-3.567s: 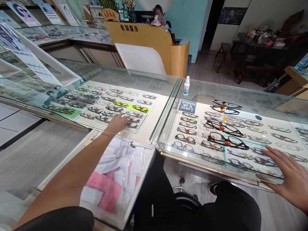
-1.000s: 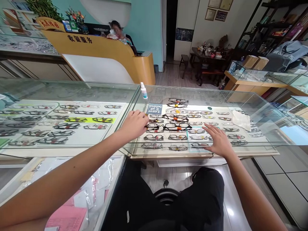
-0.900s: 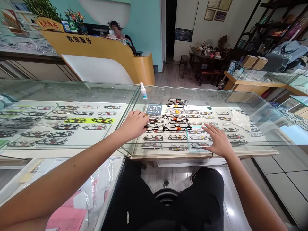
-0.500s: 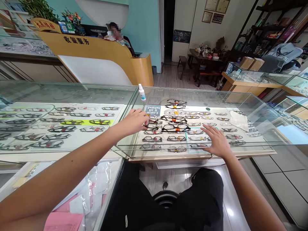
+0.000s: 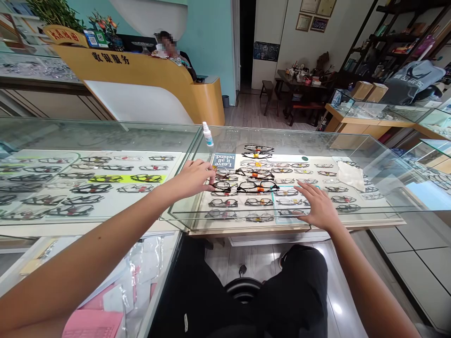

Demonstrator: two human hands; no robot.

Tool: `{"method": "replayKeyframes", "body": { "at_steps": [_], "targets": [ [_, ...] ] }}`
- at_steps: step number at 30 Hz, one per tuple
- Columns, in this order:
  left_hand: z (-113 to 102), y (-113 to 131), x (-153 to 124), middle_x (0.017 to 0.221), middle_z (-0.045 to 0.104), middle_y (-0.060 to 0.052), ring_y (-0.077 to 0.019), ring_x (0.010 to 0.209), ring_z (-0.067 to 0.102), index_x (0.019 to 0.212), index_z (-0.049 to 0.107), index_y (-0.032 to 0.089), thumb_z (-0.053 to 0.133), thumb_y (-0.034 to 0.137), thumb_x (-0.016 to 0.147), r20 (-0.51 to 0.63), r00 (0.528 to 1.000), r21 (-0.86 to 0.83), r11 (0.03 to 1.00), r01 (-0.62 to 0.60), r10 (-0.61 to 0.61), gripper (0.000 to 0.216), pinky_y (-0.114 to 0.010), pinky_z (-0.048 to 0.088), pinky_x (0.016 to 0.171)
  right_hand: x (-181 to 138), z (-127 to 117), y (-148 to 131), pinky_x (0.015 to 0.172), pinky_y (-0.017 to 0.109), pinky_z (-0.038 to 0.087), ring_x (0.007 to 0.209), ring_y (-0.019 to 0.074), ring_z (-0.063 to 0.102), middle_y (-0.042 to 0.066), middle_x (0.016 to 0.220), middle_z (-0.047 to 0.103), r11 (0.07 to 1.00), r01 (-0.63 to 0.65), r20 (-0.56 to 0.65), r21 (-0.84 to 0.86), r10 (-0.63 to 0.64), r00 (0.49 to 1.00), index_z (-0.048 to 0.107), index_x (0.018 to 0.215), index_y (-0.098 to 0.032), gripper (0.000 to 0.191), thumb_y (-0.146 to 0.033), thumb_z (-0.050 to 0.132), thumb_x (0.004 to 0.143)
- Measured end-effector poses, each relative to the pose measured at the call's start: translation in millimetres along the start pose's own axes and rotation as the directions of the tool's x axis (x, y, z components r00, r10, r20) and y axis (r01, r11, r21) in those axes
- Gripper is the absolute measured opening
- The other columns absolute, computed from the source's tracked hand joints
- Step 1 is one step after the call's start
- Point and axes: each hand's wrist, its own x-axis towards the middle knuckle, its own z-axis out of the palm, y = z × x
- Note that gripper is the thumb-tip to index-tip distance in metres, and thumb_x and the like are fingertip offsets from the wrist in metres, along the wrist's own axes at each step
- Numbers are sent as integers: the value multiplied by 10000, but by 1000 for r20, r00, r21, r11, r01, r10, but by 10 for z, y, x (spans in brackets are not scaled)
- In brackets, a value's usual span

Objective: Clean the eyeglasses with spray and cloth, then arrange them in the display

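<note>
My left hand (image 5: 196,178) is at the left end of a dark-framed pair of eyeglasses (image 5: 222,186) on the glass counter (image 5: 186,192). Its thumb and fingers are closed at the frame's near side, partly hiding it. To the right lies another black pair of eyeglasses (image 5: 258,187) with an orange tag. Behind it are a dark pair (image 5: 254,173) and, farther back, two more, one behind the other (image 5: 259,148). My right hand (image 5: 319,206) rests on the counter's front part, fingers spread, holding nothing.
A white spray bottle (image 5: 207,134) stands at the back, and a white cloth (image 5: 350,176) lies at the right. Many frames are displayed under the glass. An open drawer with plastic sleeves (image 5: 148,258) sits lower left. A person (image 5: 172,51) is behind the yellow desk (image 5: 141,70).
My left hand has shifted slightly left, and more of the eyeglasses beside its fingers now shows. My right hand has stayed in place.
</note>
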Motion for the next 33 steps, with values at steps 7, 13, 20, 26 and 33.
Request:
{"method": "replayKeyframes", "body": {
  "at_steps": [7, 13, 20, 26, 33],
  "targets": [
    [-3, -14, 20, 1300, 737, -123, -380, 1334, 546, 878, 747, 246, 743, 588, 965, 22, 1000, -3, 1000, 15, -15, 353, -506, 383, 1087, -6, -14, -3, 1249, 650, 506, 1644, 424, 499, 71, 1804, 509, 1000, -3, 9, -8, 3, 1000, 519, 1698, -318, 872, -541, 792, 900],
    [-87, -32, 73, 1314, 742, -136, -399, 1344, 543, 1101, 667, 251, 755, 791, 865, 16, 998, -62, 996, 66, -65, 596, -492, 376, 1106, -8, -6, 3, 1237, 687, 505, 1632, 443, 512, 83, 1795, 521, 1000, 5, -5, 14, -5, 1000, 511, 1700, -330, 876, -530, 802, 898],
    [-127, 89, 325, 1186, 764, -157, -417, 1291, 595, 1157, 642, 234, 674, 943, 795, 38, 994, -98, 990, 103, -100, 796, -480, 385, 1108, -8, -10, 5, 1252, 670, 504, 1638, 431, 509, 78, 1801, 514, 1000, 1, 7, -5, -1, 1000, 512, 1696, -312, 889, -511, 812, 883],
    [-143, 204, 377, 1155, 783, -181, -440, 1264, 616, 1200, 644, 215, 611, 925, 859, 85, 992, -32, 995, 95, -92, 789, -487, 389, 1086, -9, -8, 4, 1255, 655, 506, 1641, 420, 504, 59, 1807, 507, 1000, -5, 12, -20, 5, 1000, 508, 1700, -321, 899, -514, 809, 875],
    [-107, 216, 269, 1167, 792, -197, -418, 1286, 623, 1204, 678, 201, 497, 870, 969, 33, 999, 15, 999, 39, -40, 732, -532, 348, 1159, -14, -12, 7, 1250, 659, 502, 1642, 423, 504, 64, 1802, 513, 1000, -1, 7, -13, 1, 1000, 513, 1691, -313, 858, -537, 783, 908]
  ]
}}
